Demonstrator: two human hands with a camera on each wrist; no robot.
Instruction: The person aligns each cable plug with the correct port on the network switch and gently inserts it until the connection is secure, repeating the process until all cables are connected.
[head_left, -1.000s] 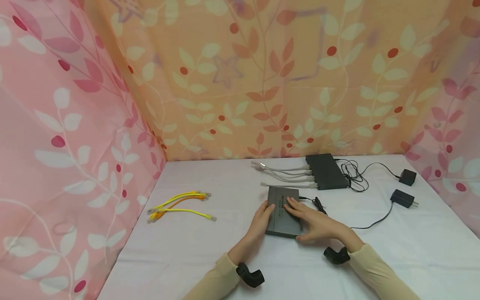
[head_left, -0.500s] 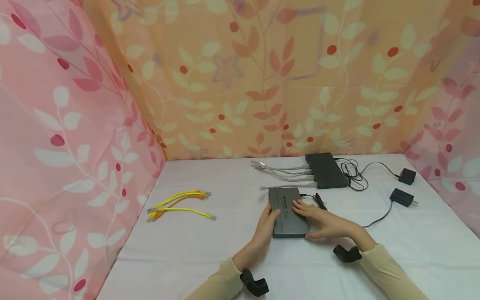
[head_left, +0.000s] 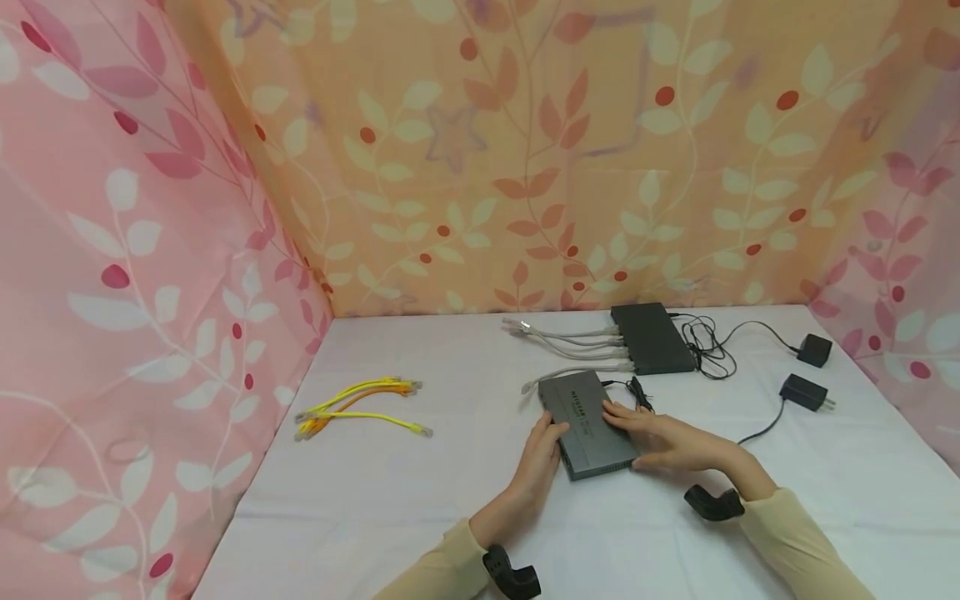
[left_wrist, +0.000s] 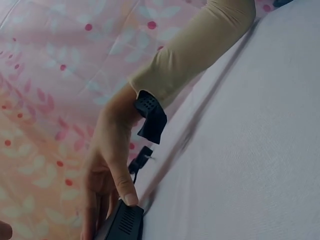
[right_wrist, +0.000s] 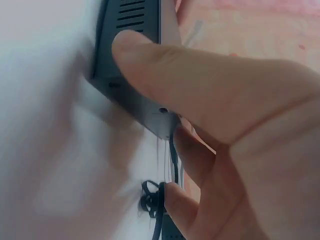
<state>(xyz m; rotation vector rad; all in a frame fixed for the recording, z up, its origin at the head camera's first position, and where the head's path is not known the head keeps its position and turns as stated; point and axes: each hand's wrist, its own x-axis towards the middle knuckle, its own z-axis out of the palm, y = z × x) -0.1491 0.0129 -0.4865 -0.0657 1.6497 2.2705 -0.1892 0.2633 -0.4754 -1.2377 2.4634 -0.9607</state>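
A dark grey network switch (head_left: 592, 429) marked NETGEAR lies slanted in front of me, its near end turned to the right. My left hand (head_left: 531, 467) grips its left edge, thumb on top. At the right side, my right hand (head_left: 675, 442) holds it with fingers over the top edge and thumb at the near corner. The right wrist view shows that thumb pressed on the vented side of the switch (right_wrist: 145, 110). A thin black power cord (head_left: 637, 392) with a bundled loop leaves its right side, close to the right fingers.
Behind stands a black switch (head_left: 652, 337) with grey network cables (head_left: 577, 343) plugged into its left side. Two black power adapters, a far one (head_left: 813, 350) and a nearer one (head_left: 804, 392), lie at right. Yellow and orange network cables (head_left: 360, 406) lie at left.
Both hands have moved the grey switch rightward, and its near end has swung to the right. A grey cable end behind it has shifted slightly.
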